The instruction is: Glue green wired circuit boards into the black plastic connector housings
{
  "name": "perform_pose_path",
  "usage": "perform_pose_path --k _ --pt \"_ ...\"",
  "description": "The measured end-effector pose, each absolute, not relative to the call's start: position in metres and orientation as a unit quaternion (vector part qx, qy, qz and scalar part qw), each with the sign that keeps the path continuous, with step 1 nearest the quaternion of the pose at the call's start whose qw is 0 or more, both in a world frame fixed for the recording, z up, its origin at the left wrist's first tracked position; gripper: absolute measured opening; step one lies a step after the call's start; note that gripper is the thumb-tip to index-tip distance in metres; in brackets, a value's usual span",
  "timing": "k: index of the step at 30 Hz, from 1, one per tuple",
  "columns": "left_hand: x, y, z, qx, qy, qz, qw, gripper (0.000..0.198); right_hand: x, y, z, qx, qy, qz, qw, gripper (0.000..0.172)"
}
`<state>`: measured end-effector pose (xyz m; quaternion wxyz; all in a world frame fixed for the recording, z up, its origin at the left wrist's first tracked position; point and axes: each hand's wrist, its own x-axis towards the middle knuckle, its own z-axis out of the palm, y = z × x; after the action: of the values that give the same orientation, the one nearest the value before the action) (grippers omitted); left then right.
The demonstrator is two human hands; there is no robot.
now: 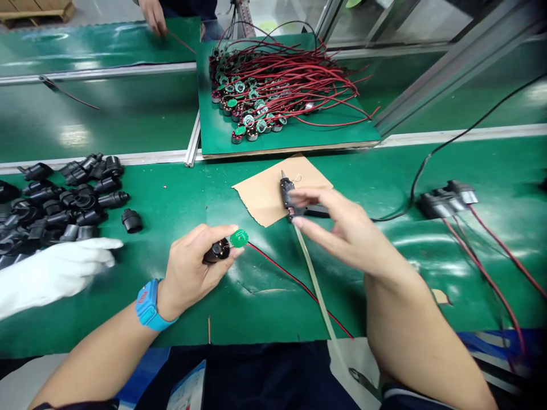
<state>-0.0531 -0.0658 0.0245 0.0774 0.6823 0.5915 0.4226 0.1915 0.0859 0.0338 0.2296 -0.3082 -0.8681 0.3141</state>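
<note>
My left hand [194, 265], a blue band on its wrist, is closed around a small black motor [217, 250]. A round green circuit board [239, 238] stands off the motor's end near my thumb and fingertip. From the board a red and black wire [294, 279] trails across the table to its front edge. My right hand [337, 225], slightly blurred, is open with thumb and fingers apart beside a black hot glue gun [285, 192]. The gun lies on a piece of cardboard [262, 196], and a long translucent glue stick [314, 279] runs from it toward me.
Black plastic housings [55, 199] are heaped at left, near another person's white-gloved hand [64, 270]. Motors with red wires [273, 85] fill a raised green board [290, 145]. Another person's hand [152, 17] is at the back. Black connectors [448, 199] lie right.
</note>
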Motion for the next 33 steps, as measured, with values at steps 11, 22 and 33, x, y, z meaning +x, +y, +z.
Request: perform_pose_path --k 11,22,33 --pt "-0.046 -0.066 0.031 0.69 0.572 0.378 0.23 0.044 0.15 0.035 0.03 -0.302 -0.733 0.489 0.363 0.007" --pt "-0.047 -0.063 0.028 0.624 0.585 0.382 0.35 0.039 0.16 0.029 0.032 -0.155 -0.892 0.057 0.422 0.029" --pt "-0.043 -0.06 0.029 0.483 0.594 0.388 0.514 0.043 0.155 0.019 0.042 -0.101 -0.914 -0.167 0.357 0.011"
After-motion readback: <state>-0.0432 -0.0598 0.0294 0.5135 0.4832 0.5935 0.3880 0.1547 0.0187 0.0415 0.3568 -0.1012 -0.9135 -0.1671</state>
